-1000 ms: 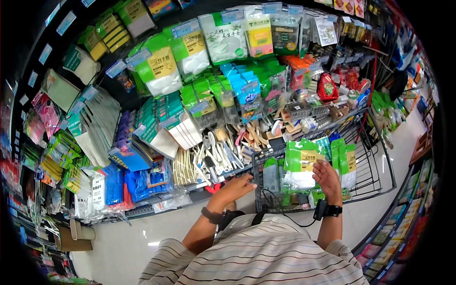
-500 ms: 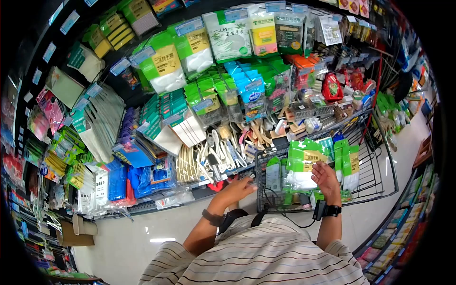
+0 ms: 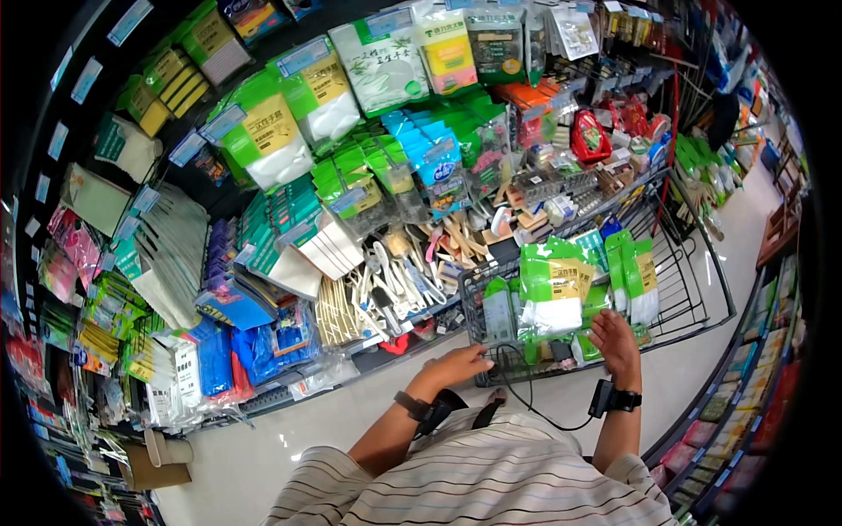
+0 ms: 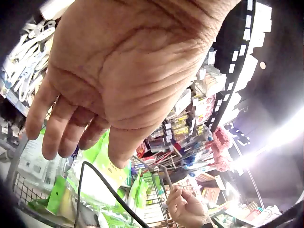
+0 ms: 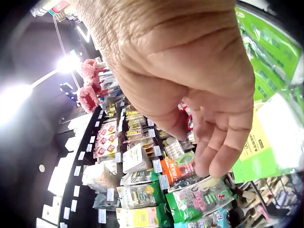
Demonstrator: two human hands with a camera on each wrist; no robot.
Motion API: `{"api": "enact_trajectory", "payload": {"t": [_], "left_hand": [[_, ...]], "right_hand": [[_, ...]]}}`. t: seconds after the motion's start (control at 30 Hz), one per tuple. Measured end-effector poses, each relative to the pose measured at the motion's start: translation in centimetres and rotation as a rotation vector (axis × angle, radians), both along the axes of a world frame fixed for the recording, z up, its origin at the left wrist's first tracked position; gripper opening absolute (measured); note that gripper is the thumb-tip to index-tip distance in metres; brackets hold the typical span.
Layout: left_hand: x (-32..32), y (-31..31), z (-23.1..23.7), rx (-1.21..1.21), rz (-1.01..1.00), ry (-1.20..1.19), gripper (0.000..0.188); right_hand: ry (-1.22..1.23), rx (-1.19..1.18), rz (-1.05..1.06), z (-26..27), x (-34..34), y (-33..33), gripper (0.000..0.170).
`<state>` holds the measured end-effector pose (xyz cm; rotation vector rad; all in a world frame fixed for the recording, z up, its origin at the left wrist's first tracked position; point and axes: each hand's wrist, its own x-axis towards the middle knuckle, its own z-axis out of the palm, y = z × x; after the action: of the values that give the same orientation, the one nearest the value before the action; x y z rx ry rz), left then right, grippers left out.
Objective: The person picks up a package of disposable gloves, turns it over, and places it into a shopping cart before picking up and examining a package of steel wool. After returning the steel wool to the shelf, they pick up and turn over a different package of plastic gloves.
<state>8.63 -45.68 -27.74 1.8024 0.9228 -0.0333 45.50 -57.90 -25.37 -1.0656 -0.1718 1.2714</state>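
Observation:
In the head view my left hand reaches out at the near left corner of the shopping cart, its fingertips overlapping the rim. The left wrist view shows its fingers extended and loosely bent, with nothing in them. My right hand hovers over the cart's near side, palm inward. Its fingers bend loosely around nothing in the right wrist view. Just beyond it, green-and-white packs of disposable gloves stand up in the cart, and more green packs lean to their right.
A shelf of hanging packs runs along the far side, with brushes and white-handled utensils in its low bin. A black cable loops between the wrists. Another shelf borders the aisle on the right.
The head view has shifted. My right hand has drawn back from the front glove pack toward my body. My left hand has come slightly right, to the cart's near corner.

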Motion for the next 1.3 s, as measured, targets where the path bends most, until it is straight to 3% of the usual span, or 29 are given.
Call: {"api": "enact_trajectory", "payload": {"t": [0.23, 0.47, 0.73, 0.9, 1.0, 1.03, 1.13, 1.17, 1.3], "left_hand": [[2.0, -0.2, -0.1, -0.081, -0.075, -0.055, 0.063], [2.1, 0.1, 1.4, -0.038, -0.085, -0.042, 0.062], [-0.8, 1.0, 2.1, 0.053, 0.021, -0.016, 0.061], [-2.3, 1.1, 3.9, 0.058, 0.094, 0.016, 0.062], [-3.1, 1.3, 3.4, 0.051, 0.105, 0.027, 0.064], [-3.3, 1.3, 3.6, 0.054, 0.114, 0.038, 0.064], [-3.5, 1.3, 4.5, 0.053, 0.135, 0.060, 0.065], [-3.5, 1.3, 4.7, 0.046, 0.145, 0.060, 0.065], [-4.0, 1.4, 5.7, 0.049, 0.167, 0.080, 0.066]], "right_hand": [[-0.042, -0.031, -0.162, 0.3, 2.8, -4.4, 0.034], [-0.157, -0.037, -0.164, 2.3, 5.3, -5.5, 0.027], [-0.659, -0.178, -0.030, 3.5, 7.2, -1.9, 0.026], [-0.658, -0.155, 0.081, -0.2, 7.2, 1.4, 0.028], [-0.921, -0.214, 0.188, -4.9, 7.6, 3.2, 0.027], [-1.187, -0.167, 0.225, -9.3, 9.4, 4.1, 0.033], [-1.493, -0.081, 0.180, -13.8, 9.0, 5.7, 0.041], [-1.513, -0.159, 0.219, -14.2, 8.8, 6.0, 0.055], [-1.525, -0.353, 0.309, -13.8, 6.8, 7.3, 0.069]]}}
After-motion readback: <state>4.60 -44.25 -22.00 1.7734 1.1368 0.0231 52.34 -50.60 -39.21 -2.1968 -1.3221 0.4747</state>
